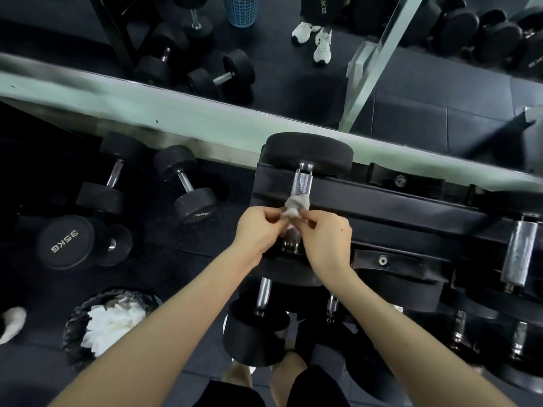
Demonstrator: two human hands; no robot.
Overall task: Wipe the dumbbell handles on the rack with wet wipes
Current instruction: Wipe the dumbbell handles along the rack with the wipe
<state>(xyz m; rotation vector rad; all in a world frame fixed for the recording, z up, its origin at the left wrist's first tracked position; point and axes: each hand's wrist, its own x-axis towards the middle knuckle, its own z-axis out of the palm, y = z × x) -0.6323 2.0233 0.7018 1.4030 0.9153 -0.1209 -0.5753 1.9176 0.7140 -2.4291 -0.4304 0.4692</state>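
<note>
Nearest me, in the lower left of the frame, stands a bin [73, 339] lined with a black bag and heaped with white wipes. I judge it sits there so I can drop a spent one without stepping away. At bottom centre a lower dumbbell [255, 339] sits below the one I am working on.

Just above centre my left hand [258, 230] and right hand [326, 240] meet over the rack [411, 207]. Each pinches one side of the wipe [295, 205] between thumb and fingertips, the fingers curled in narrow. The wipe is bunched and greyish and lies on the near half of the handle [302, 180]. I hold it from both sides, I think, so it can wrap round the bar rather than skim the top.

The handle is the task's thing. It sits at the centre of the frame on the top tier, and its long axis runs away from me, bottom to top in the picture, leaning slightly right. My hands hide its near end. Its far end, bare knurled metal, points into the black weight [307, 152] by the pale ledge [147, 104].

On the floor at the left lie loose dumbbells [185, 183]. More handles wait at the right edge.
</note>
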